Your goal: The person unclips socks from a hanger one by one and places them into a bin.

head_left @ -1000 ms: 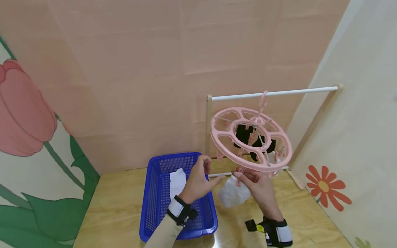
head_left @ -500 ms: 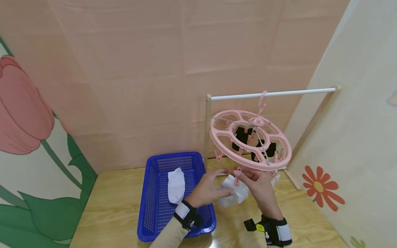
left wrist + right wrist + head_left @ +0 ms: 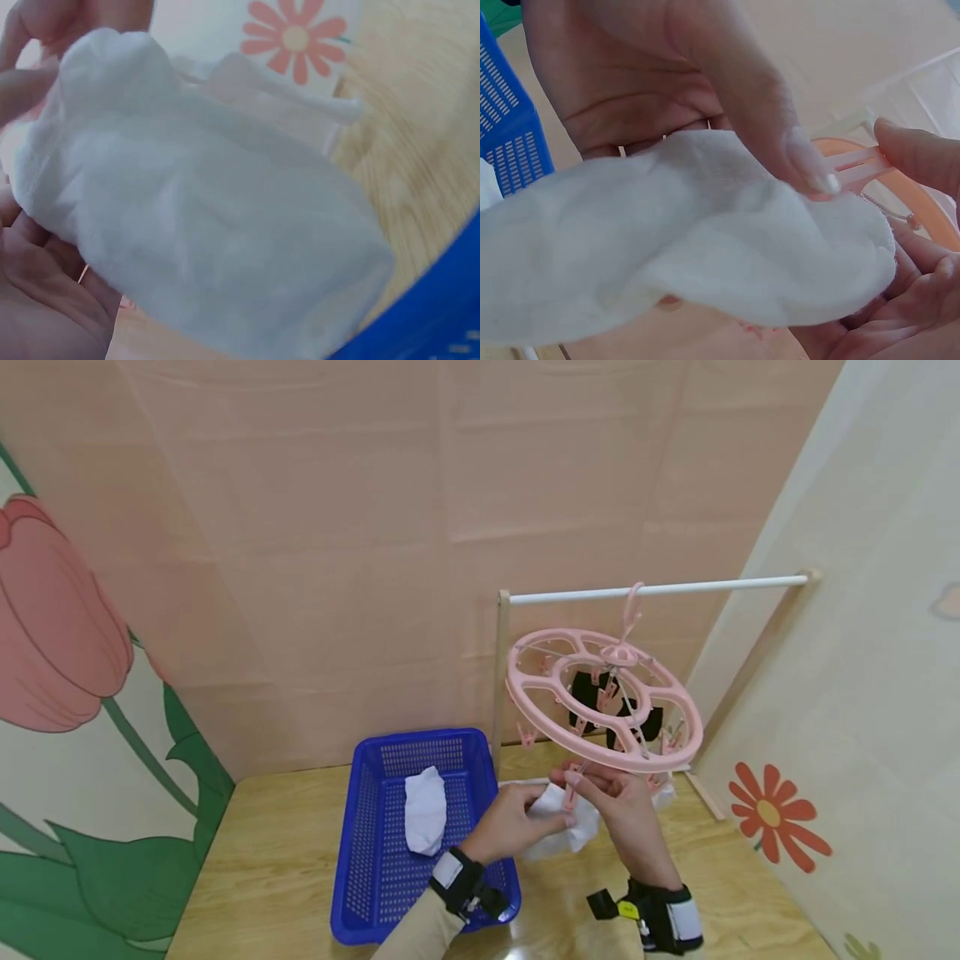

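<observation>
A pink round clip hanger (image 3: 585, 750) hangs from a white rail, and one of its clothespins (image 3: 571, 789) dangles low at the near side. My right hand (image 3: 626, 806) pinches that clothespin between thumb and fingers. My left hand (image 3: 510, 822) holds a white sock (image 3: 583, 828) just below the hanger, its thumb at the clothespin's lower end. The right wrist view shows the sock (image 3: 705, 225) stretched sideways with its edge at the clothespin (image 3: 851, 166). In the left wrist view the sock (image 3: 217, 202) covers most of the fingers.
A blue basket (image 3: 341, 868) stands left of the hands with another white sock (image 3: 425, 810) in it. Black items (image 3: 592, 693) hang under the hanger. The white rail (image 3: 720, 585) runs behind on a wooden stand. A wall with a painted flower (image 3: 768, 812) is on the right.
My left hand has moved right from over the basket's edge to the white sock and now holds it. The right hand stays at the clothespin.
</observation>
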{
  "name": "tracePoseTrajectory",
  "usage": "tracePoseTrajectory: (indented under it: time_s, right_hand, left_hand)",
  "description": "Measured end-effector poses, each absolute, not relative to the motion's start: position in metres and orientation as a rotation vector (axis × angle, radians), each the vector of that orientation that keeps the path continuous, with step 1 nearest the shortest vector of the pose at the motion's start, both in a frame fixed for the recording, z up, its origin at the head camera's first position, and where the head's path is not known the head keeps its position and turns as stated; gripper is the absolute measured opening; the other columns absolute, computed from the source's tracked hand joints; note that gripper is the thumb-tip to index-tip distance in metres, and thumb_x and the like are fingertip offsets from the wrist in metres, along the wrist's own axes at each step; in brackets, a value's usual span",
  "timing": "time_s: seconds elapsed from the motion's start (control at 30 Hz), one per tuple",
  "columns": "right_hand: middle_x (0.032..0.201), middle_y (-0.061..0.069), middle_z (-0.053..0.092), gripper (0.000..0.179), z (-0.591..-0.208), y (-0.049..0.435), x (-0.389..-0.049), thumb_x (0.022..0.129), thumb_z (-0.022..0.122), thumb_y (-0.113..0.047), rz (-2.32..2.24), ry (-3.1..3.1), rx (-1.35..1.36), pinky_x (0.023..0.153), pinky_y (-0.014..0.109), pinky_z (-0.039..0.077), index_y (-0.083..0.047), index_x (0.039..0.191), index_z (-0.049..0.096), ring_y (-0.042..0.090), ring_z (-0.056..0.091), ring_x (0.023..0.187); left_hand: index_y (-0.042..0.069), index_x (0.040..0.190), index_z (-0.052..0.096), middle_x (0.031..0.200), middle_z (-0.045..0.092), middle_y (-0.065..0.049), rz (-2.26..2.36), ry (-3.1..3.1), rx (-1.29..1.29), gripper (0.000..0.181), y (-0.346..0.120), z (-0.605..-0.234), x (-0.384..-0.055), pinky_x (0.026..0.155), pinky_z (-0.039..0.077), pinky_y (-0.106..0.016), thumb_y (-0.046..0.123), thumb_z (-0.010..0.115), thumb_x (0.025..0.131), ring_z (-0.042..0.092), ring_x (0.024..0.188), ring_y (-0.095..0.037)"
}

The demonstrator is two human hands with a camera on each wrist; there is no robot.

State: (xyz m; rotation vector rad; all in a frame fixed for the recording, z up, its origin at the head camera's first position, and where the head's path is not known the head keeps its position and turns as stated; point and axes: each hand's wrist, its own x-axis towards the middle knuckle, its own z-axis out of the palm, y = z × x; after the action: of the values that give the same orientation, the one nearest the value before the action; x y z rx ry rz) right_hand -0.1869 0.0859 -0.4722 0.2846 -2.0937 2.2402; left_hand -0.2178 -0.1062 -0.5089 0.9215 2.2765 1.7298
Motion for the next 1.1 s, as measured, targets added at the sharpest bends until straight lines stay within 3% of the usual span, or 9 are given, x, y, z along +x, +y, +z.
tracePoseTrajectory:
  time_s: [0.5, 0.83, 1.1]
  right_hand:
    - [0.106, -0.001, 0.083, 0.033, -0.4795, 0.0859, -0.1911, 0.106, 0.063, -0.021, 2.277, -2.093, 0.253, 0.093, 0.024, 0.057, 0.002, 0.130, 0.064, 0.012, 0.078, 0.105]
    - [0.102, 0.004, 0.083, 0.025, -0.4755, 0.0852, -0.1912, 0.106, 0.063, -0.016, 2.297, -1.993, 0.281, 0.083, 0.025, 0.059, -0.001, 0.125, 0.065, 0.015, 0.079, 0.099]
    - [0.102, 0.006, 0.083, 0.027, -0.4753, 0.0849, -0.1915, 0.106, 0.062, -0.012, 2.271, -1.936, 0.317, 0.091, 0.024, 0.058, -0.001, 0.130, 0.062, 0.017, 0.079, 0.099]
  left_hand:
    - [0.002, 0.094, 0.082, 0.084, 0.079, -0.018, 1.816, 2.186, 0.747, 0.023, -0.1056, -0.5089, -0.2139, 0.056, 0.050, -0.018, 0.025, 0.080, 0.093, 0.065, 0.063, 0.000]
    - [0.002, 0.093, 0.082, 0.087, 0.080, -0.015, 1.816, 2.183, 0.754, 0.022, -0.1065, -0.5056, -0.2148, 0.057, 0.048, -0.016, 0.024, 0.082, 0.092, 0.063, 0.065, 0.002]
    - [0.004, 0.095, 0.082, 0.081, 0.079, -0.014, 1.771, 2.209, 0.779, 0.021, -0.1091, -0.5001, -0.2169, 0.057, 0.050, -0.017, 0.025, 0.082, 0.092, 0.064, 0.063, 0.001]
